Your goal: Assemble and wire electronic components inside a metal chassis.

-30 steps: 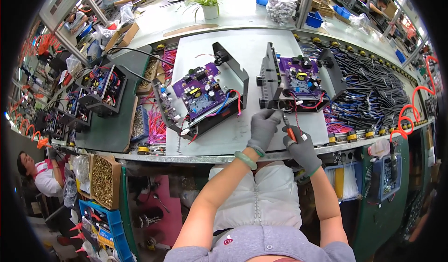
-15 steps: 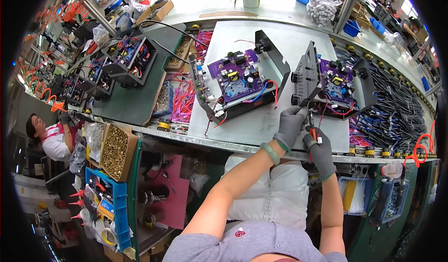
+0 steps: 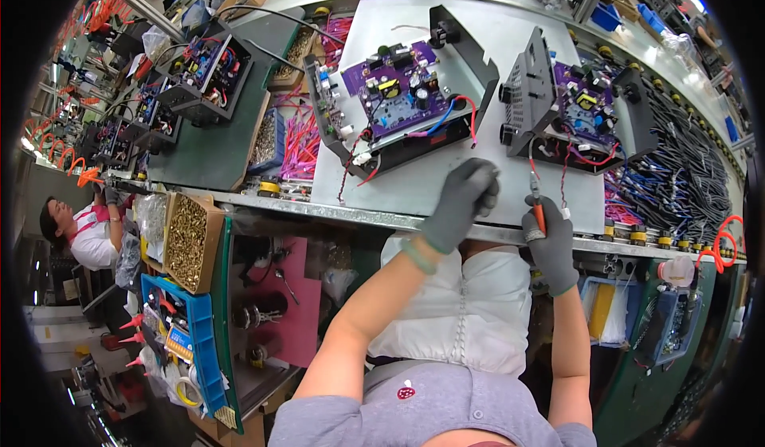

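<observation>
Right grip [image 3: 551,248] around an orange-handled tool [image 3: 539,217], left grip [image 3: 462,200] nearby (wide or narrow, unclear)

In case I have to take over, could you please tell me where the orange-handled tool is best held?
Probably by its orange handle, coming from the near side: the slim metal end points away, toward the chassis on the right, while the handle lies nearer, in the gloved right grip.

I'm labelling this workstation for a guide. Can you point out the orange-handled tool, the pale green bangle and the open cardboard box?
Orange-handled tool [image 3: 540,217]: head view, on its orange handle.
Pale green bangle [image 3: 418,256]: head view, middle of its visible band.
Open cardboard box [image 3: 210,248]: head view, on its right wall.
</observation>
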Tool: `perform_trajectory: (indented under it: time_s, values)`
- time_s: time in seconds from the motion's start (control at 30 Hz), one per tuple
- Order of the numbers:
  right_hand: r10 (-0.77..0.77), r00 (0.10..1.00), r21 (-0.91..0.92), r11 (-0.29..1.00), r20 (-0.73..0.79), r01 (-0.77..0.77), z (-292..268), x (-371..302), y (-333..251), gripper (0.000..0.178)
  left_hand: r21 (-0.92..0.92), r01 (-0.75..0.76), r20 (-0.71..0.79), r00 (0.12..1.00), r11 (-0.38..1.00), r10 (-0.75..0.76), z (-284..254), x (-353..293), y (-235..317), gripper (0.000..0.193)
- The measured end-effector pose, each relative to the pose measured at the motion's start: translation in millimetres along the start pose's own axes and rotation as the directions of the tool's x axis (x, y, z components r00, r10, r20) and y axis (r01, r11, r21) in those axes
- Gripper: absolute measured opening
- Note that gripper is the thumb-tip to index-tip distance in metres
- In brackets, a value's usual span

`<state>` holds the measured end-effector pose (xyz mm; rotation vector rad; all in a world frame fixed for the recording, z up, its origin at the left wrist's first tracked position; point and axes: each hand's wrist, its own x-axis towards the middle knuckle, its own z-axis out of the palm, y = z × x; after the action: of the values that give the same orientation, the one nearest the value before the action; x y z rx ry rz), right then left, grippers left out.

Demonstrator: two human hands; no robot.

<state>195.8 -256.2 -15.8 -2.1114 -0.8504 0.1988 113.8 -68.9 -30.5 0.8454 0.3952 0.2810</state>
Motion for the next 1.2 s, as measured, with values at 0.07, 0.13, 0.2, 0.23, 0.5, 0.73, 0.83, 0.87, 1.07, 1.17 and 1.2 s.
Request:
perform_trajectory:
  time_s: [0.07,0.13,0.2,0.23,0.5,0.73,0.83,0.87,1.07,1.17,1.2]
  values:
    - [0.057,0.996,0.09,0.994,0.065,-0.063,2.0,2.0,-9.7,0.027,-0.185,-0.088,0.041,0.994,0.979,0.097,-29.4,-34.9,12.0,0.017]
    - [0.036,0.99,0.169,0.984,0.134,-0.059,9.4,8.9,-21.8,0.03,-0.304,-0.169,-0.014,0.985,0.938,0.173,-54.5,-62.7,22.2,0.019]
    - [-0.071,0.977,0.218,0.976,0.202,0.026,29.5,14.9,-47.0,0.03,-0.33,-0.24,-0.162,0.967,0.913,0.196,-71.9,-85.2,27.5,0.019]
    - [-0.188,0.949,0.27,0.956,0.254,0.117,42.5,17.0,-62.7,0.031,-0.386,-0.243,-0.197,0.964,0.89,0.178,-76.9,-96.0,32.9,0.019]
    - [-0.126,0.851,0.188,0.982,0.509,0.033,120.0,53.2,-142.8,0.041,-0.516,-0.228,-0.23,0.965,0.826,0.123,-109.8,-122.9,39.1,0.022]
    - [-0.001,0.837,0.242,0.958,0.548,-0.157,126.1,50.8,-140.3,0.041,-0.552,-0.18,-0.17,0.98,0.814,0.101,-101.8,-110.7,29.9,0.028]
    - [-0.001,0.857,0.263,0.952,0.515,-0.156,132.9,52.5,-141.6,0.04,-0.46,-0.163,-0.203,0.976,0.873,0.075,-93.1,-106.4,30.9,0.029]
    - [-0.015,0.887,0.244,0.963,0.462,-0.112,135.3,53.3,-141.1,0.039,-0.46,-0.157,-0.201,0.977,0.874,0.07,-91.9,-105.2,29.1,0.029]
    - [-0.035,0.834,0.278,0.95,0.551,-0.143,118.3,46.2,-143.5,0.034,-0.435,-0.186,-0.244,0.966,0.881,0.084,-103.9,-109.5,32.5,0.033]
    - [-0.194,0.885,0.225,0.969,0.424,0.105,112.8,28.1,-108.4,0.03,0.046,-0.215,-0.474,0.855,0.976,0.21,-76.6,-97.0,51.0,0.032]
    - [-0.17,0.877,0.159,0.981,0.45,0.109,102.8,29.8,-110.3,0.028,0.084,-0.218,-0.442,0.866,0.972,0.233,-71.2,-92.9,53.1,0.028]
